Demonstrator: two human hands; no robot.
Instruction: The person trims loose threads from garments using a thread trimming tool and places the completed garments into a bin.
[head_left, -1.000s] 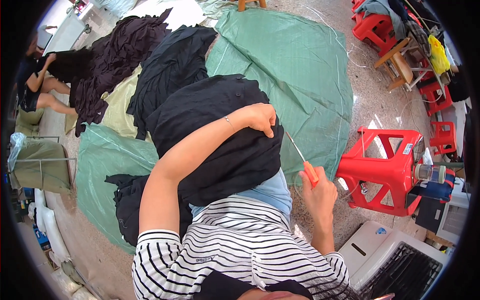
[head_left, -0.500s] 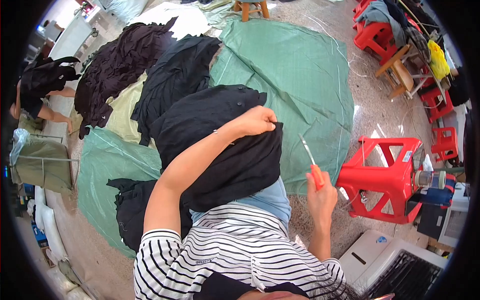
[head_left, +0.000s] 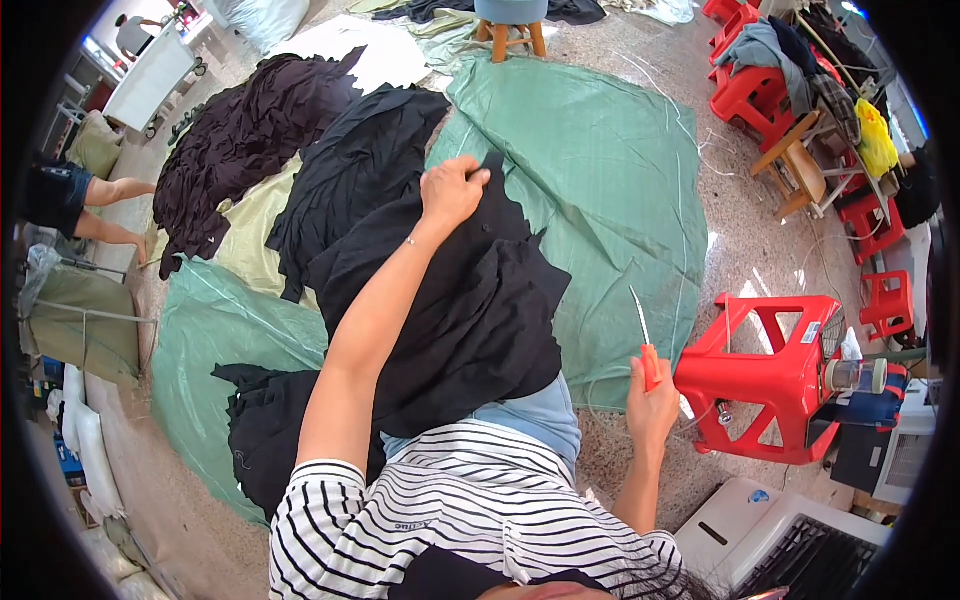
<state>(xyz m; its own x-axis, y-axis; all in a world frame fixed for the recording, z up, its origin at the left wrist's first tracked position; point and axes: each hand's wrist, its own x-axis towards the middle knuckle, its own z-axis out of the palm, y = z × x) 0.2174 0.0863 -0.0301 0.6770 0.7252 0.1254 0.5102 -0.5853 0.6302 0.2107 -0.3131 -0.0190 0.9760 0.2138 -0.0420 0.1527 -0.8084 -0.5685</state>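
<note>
- Over green tarp (head_left: 600, 180): left hand (head_left: 452, 190) closed, gripping black garment (head_left: 470, 310).
- Beside red stool (head_left: 770, 375): right hand (head_left: 650, 405) closed around orange-handled snips (head_left: 645, 345), blade upward.

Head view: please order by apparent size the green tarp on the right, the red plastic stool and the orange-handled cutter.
1. Green tarp, clearly largest.
2. Red plastic stool.
3. Orange-handled cutter, held in the right hand, smallest.
</note>
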